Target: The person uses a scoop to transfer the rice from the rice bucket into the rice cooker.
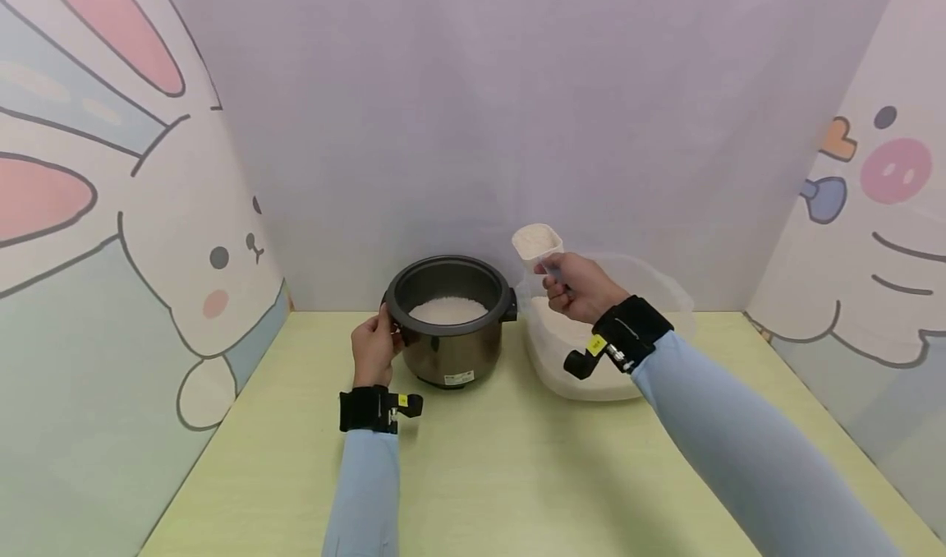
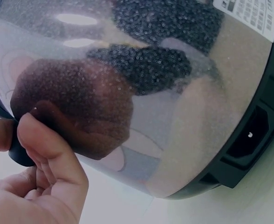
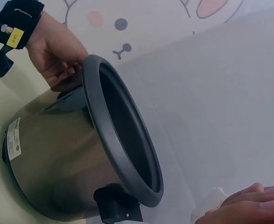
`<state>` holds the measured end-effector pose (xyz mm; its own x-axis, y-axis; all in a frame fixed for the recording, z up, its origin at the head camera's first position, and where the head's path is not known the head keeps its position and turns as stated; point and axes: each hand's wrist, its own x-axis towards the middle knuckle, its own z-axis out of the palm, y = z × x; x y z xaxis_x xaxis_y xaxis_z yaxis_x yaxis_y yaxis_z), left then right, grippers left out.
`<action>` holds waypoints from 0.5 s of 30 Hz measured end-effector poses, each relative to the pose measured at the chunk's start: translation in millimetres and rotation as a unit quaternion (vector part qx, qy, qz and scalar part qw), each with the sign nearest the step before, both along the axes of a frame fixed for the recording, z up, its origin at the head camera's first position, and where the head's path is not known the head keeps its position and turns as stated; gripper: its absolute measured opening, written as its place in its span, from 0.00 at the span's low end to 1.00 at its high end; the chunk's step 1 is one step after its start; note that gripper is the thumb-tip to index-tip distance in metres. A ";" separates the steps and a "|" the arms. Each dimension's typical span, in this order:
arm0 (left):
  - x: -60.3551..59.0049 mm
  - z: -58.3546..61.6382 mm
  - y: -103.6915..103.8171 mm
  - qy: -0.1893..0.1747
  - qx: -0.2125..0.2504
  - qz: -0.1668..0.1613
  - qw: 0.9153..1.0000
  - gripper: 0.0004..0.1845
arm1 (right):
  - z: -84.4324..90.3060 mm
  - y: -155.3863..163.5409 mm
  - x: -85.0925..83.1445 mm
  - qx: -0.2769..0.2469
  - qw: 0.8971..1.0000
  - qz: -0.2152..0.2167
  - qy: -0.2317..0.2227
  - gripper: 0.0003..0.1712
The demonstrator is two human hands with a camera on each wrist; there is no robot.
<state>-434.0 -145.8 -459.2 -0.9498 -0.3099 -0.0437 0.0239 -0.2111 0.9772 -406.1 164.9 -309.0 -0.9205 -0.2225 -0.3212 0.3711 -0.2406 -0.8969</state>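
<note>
A dark rice cooker (image 1: 452,352) without a lid stands at the back of the table, with white rice (image 1: 448,310) inside. My left hand (image 1: 375,350) grips its left side handle (image 2: 21,151), thumb and fingers pinching it. Up to the right, my right hand (image 1: 580,286) holds a white measuring cup (image 1: 537,245) by its handle, the cup filled with rice. That cup is raised over the left rim of a translucent tub (image 1: 543,352) of rice. In the right wrist view the cup shows only partly behind the fingers (image 3: 249,207).
The cooker's right side handle (image 1: 510,305) points toward the tub. A pale wall (image 1: 473,130) rises directly behind both containers. Cartoon-printed side panels (image 1: 214,310) flank the light green table (image 1: 473,475).
</note>
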 end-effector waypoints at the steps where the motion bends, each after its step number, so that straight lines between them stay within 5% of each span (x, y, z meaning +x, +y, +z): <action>1: 0.2 0.3 -0.1 0.000 0.000 0.000 1.000 0.24 | 1.2 -4.3 -0.9 0.005 1.000 0.004 0.003 0.09; 15: 0.2 0.3 -2.4 0.002 0.011 -0.005 1.000 0.23 | 0.6 -39.4 -5.7 0.165 0.983 0.026 0.082 0.16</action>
<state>-433.7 -148.2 -459.0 -0.9531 -0.2989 -0.0471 0.0249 -0.2327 0.9722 -411.8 125.5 -308.4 -0.9561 -0.1792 -0.2320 0.2192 0.0884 -0.9717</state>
